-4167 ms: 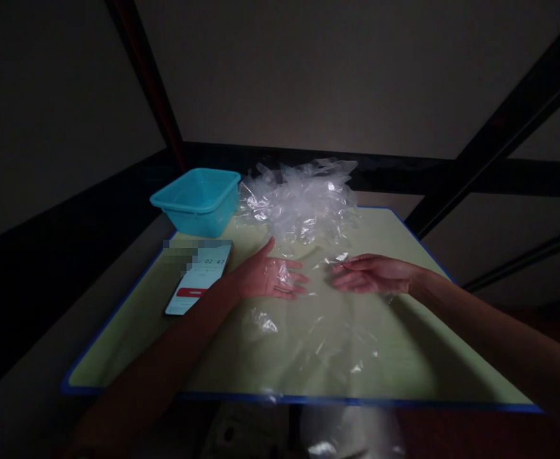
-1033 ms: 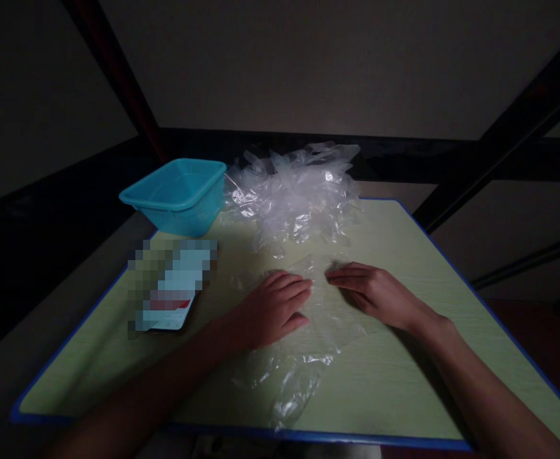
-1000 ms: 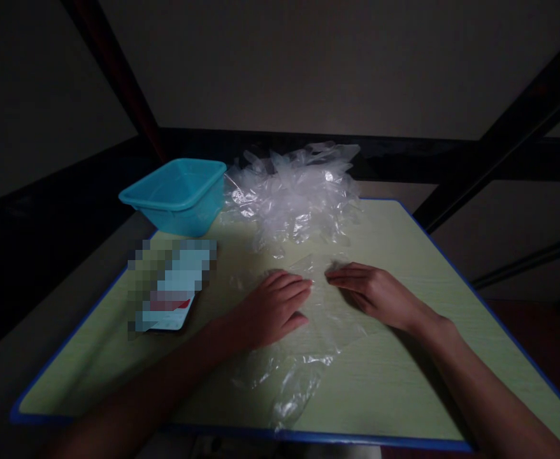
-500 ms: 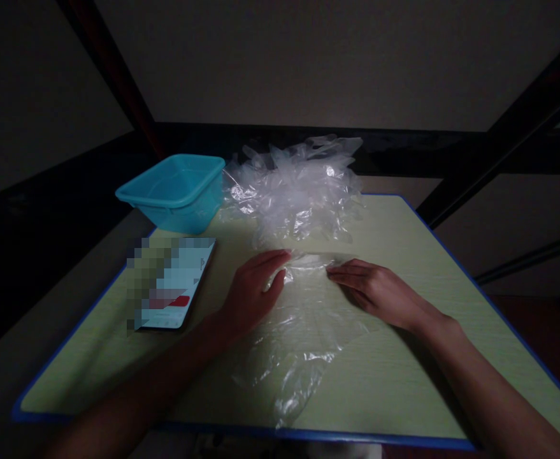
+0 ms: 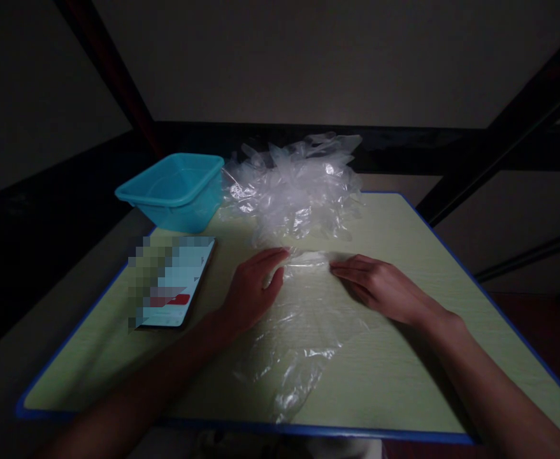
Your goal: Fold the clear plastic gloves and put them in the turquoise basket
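Note:
A clear disposable plastic glove (image 5: 308, 319) lies spread on the table in front of me, its wide end away from me and its crumpled part near the front edge. My left hand (image 5: 255, 284) rests at the glove's far left corner, fingers stretched out and thumb apart. At the far right side, my right hand (image 5: 380, 284) touches the film with its fingertips, fingers straight and side by side, thumb tucked lower. A loose pile of similar clear plastic gloves (image 5: 299, 185) lies just beyond both hands.
A turquoise plastic basket (image 5: 184, 201) stands at the back left, against the pile. To the left of my left hand lies a phone (image 5: 179, 280) with its screen lit, partly pixelated. The pale table (image 5: 432, 268) has a blue edge, and a dark wall rises behind it.
My right hand has slid slightly to the right along the glove's far edge. My left hand stays almost in place, and the pile, basket and phone have not moved.

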Demonstrator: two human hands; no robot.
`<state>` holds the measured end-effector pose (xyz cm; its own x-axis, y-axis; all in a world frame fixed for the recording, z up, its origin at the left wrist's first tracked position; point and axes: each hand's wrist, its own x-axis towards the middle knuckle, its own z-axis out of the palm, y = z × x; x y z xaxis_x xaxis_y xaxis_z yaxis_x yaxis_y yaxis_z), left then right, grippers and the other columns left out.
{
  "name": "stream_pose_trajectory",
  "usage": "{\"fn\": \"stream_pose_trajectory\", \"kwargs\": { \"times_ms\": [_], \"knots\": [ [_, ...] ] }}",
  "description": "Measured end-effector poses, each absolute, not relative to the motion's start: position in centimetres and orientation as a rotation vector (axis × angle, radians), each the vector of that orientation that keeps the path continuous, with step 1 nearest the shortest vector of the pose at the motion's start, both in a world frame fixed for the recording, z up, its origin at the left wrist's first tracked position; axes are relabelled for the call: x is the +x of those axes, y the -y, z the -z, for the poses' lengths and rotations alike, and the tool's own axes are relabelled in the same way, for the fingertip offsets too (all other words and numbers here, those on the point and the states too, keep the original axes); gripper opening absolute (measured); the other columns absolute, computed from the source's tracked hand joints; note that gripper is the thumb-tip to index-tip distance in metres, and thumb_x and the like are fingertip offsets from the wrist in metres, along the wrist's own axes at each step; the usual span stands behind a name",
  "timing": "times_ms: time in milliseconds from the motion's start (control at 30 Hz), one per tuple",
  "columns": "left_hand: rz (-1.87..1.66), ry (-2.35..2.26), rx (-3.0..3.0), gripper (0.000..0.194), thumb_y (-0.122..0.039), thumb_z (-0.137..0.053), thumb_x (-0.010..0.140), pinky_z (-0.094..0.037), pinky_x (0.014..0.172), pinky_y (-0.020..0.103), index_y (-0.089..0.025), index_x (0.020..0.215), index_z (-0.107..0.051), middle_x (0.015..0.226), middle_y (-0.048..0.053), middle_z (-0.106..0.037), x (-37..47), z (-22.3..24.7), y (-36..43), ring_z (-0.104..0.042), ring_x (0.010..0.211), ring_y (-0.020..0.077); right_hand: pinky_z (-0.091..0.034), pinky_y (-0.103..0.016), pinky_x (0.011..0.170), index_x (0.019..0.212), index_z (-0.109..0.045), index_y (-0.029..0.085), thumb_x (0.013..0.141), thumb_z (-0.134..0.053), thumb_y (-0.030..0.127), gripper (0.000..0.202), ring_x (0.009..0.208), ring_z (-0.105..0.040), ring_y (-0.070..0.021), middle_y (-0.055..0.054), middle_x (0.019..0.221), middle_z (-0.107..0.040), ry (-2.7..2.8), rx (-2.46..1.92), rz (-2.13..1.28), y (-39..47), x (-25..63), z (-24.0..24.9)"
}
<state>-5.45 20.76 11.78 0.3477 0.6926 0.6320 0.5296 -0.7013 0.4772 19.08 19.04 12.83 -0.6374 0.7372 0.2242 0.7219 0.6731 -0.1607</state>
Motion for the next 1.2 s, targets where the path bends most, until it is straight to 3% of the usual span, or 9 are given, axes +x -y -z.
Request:
{"fn": "stream_pose_trajectory", "kwargs": {
  "times_ms": [367,667,833,1000,1200],
  "knots": [
    [-1.125,-1.063,2.423,0.036,-0.014,-0.046,0.081,-0.047,0.096,0.035,-0.012,0.116,-0.057,0.119,0.010,-0.062,-5.4,-11.2,-20.9,-0.059,0.110,0.0187,-0.052,-0.040,0.087,0.107,-0.066,0.015,0.085,-0.041,0.011,0.034,0.099,-0.063,-0.0223,-0.009,0.109,-0.067,2.626,-1.175,-0.077,-19.0,19.1,-13.0],
    [-0.976,-0.998,2.440,0.040,-0.014,-0.045,0.083,-0.045,0.098,0.038,-0.012,0.122,-0.052,0.126,0.012,-0.057,-5.3,-11.0,-20.7,-0.055,0.115,0.0191,-0.053,-0.040,0.084,0.106,-0.065,0.008,0.086,-0.038,0.012,0.034,0.097,-0.063,-0.0245,-0.013,0.107,-0.067,2.651,-1.165,-0.057,-19.0,19.1,-13.0],
    [-0.837,-0.869,2.530,0.040,-0.012,-0.044,0.083,-0.046,0.097,0.038,-0.010,0.122,-0.051,0.123,0.015,-0.058,-5.2,-11.2,-20.3,-0.055,0.114,0.0204,-0.052,-0.038,0.084,0.106,-0.065,0.013,0.086,-0.039,0.012,0.033,0.096,-0.063,-0.0220,-0.010,0.107,-0.067,2.649,-1.159,-0.049,-19.0,19.1,-13.2],
    [-0.751,-0.762,2.536,0.053,-0.012,-0.049,0.081,-0.048,0.092,0.036,-0.009,0.133,-0.038,0.118,0.014,-0.062,-5.0,-11.4,-20.0,-0.059,0.107,0.0205,-0.053,-0.040,0.078,0.107,-0.065,0.011,0.086,-0.038,0.013,0.034,0.089,-0.064,-0.0224,-0.012,0.099,-0.069,2.602,-1.137,-0.017,-18.8,18.8,-13.3],
    [-0.734,-0.758,2.631,0.034,-0.016,-0.051,0.081,-0.048,0.091,0.038,-0.012,0.114,-0.056,0.114,0.014,-0.064,-5.0,-10.9,-20.0,-0.060,0.106,0.0220,-0.041,-0.047,0.098,0.127,-0.051,0.014,0.090,-0.034,0.017,0.041,0.118,-0.051,-0.0225,-0.011,0.127,-0.057,2.566,-1.064,-0.082,-18.9,16.9,-12.4]
  ]
}}
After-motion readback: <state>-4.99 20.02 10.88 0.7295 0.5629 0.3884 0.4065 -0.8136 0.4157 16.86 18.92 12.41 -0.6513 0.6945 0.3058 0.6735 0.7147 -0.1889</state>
